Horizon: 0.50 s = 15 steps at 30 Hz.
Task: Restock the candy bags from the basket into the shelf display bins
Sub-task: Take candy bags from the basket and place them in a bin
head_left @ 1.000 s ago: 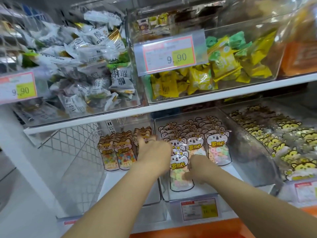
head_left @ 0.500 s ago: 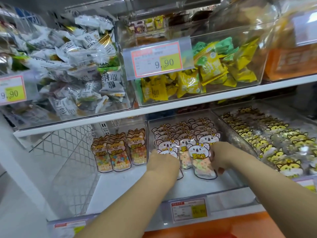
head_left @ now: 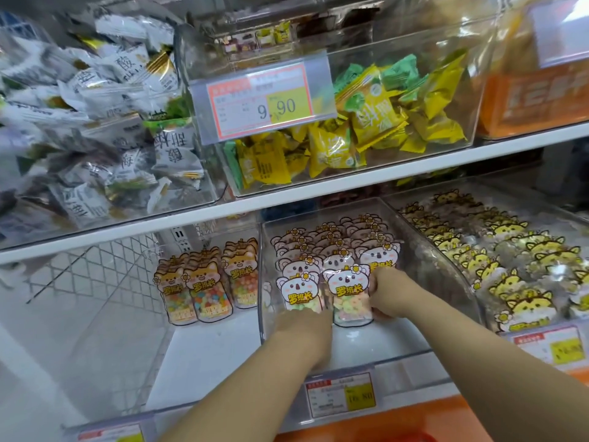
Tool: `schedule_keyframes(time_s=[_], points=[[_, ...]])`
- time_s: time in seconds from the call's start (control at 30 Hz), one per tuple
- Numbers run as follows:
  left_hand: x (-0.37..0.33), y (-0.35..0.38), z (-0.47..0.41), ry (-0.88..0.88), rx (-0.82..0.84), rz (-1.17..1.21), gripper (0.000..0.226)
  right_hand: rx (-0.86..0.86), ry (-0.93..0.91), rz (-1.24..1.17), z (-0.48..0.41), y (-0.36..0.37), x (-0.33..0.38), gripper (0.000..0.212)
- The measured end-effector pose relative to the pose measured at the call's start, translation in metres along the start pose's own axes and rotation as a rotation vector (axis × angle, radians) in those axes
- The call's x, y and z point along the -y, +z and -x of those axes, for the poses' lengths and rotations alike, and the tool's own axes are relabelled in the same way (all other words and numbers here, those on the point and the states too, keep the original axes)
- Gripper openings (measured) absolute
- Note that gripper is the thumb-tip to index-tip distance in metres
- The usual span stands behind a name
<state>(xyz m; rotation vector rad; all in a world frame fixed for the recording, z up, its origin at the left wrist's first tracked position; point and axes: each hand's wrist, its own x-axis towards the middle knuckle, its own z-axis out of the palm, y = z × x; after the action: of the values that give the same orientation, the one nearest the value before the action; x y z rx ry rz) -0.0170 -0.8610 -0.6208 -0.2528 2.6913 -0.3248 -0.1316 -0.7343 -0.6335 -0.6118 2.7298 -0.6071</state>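
- Restocking is judged well under way: koala bags (head_left: 334,247) are stood in close rows through the back and middle of the middle bin (head_left: 392,342), and only a bare strip of floor is left at its front.
- Fox bags (head_left: 204,288) are stood only at the back of the left bin (head_left: 191,362), so most of the remaining room is judged to be there. The right bin (head_left: 430,266) is seen nearly full of cat bags (head_left: 510,282).
- Basket and remaining stock cannot be made out, so the number of bags left to place cannot be told.
- The step in hand is judged to be the seating of the two front bags against the rows behind them.
- The front-right bag (head_left: 349,293) is stood upright inside the middle bin, leaned on the bag behind. It is gripped at its right edge by the right hand (head_left: 390,295), whose fingers (head_left: 379,282) are curled onto that edge.
- The front-left bag (head_left: 299,295) is stood just beside it, the two edges touching, well back from the bin's front wall.
- Its lower end is covered by the left hand (head_left: 302,328). Only the back of that hand is shown, so whether its fingers are pinching the bag or pressed flat against it cannot be told.
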Motion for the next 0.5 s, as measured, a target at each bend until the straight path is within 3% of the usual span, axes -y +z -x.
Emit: schedule_keyframes(time_s=[0.17,0.33,0.5], points=[[0.001,0.004,-0.001,0.035,-0.022,0.001,0.078,0.049,0.064,-0.020,-0.006,-0.001,-0.003,0.014],[0.002,0.007,-0.007,0.026,0.001,-0.041,0.069,0.039,0.062,-0.026,-0.008,0.000,-0.004,0.010],[0.002,0.008,-0.009,0.026,0.018,-0.049,0.065,0.040,-0.004,-0.003,-0.011,0.006,0.004,0.028]])
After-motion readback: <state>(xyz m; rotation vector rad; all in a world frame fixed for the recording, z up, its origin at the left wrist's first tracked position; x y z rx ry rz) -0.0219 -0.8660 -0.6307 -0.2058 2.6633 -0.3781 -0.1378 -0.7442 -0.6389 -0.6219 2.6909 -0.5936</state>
